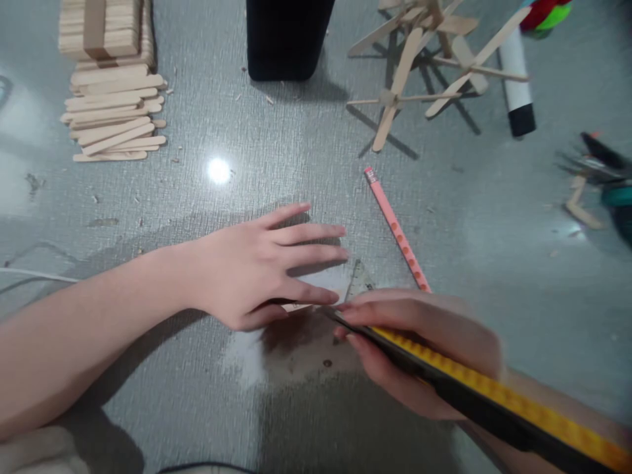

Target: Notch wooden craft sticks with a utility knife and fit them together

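My left hand (261,260) lies palm down with its fingers spread. Its index finger and thumb rest beside a thin pale strip (302,307), mostly hidden under them, perhaps a craft stick. My right hand (424,349) is closed around a yellow and black utility knife (484,395), whose tip meets the strip near my left index fingertip. Between the two hands, part of a clear set square (359,278) with markings shows. A pink pencil (395,227) with an eraser slants toward my right knuckles.
Loose craft sticks (116,122) and a banded stack (101,29) sit upper left. A black box-like object (289,39) stands at the top. Right of it are a craft-stick frame (419,72), a white tube with black cap (518,85) and pliers-like tools (609,164).
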Motion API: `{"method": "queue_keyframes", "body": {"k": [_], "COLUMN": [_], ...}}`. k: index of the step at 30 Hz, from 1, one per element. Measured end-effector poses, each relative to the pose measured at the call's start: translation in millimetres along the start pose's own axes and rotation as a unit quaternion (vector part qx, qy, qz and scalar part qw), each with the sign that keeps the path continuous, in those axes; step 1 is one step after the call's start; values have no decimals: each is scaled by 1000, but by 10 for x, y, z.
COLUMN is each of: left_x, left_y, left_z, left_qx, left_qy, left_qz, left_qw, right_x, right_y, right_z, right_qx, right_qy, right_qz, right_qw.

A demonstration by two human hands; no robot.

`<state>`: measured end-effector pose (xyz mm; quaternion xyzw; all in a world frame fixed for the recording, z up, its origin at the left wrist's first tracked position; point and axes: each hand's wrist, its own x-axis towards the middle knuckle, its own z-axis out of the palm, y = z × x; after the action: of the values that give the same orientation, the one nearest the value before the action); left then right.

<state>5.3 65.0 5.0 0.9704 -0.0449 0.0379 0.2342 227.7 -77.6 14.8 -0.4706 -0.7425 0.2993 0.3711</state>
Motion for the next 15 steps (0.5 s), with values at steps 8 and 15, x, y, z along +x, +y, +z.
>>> {"method": "queue_keyframes", "body": {"k": [8, 15], "left_x": [32, 2], "left_y": [31, -9], "left_z": [9, 2], "left_qx": [-4, 0], "left_qy": [0, -4], "left_qz": [13, -3], "left_qw": [1000, 1000], "right_x": [6, -29], "right_y": [-44, -66], "right_z": [-11, -16], "right_qx": [-18, -52], "right_qy": [-23, -2], "right_qz": [-16, -13], "right_qw": [999, 999]}}
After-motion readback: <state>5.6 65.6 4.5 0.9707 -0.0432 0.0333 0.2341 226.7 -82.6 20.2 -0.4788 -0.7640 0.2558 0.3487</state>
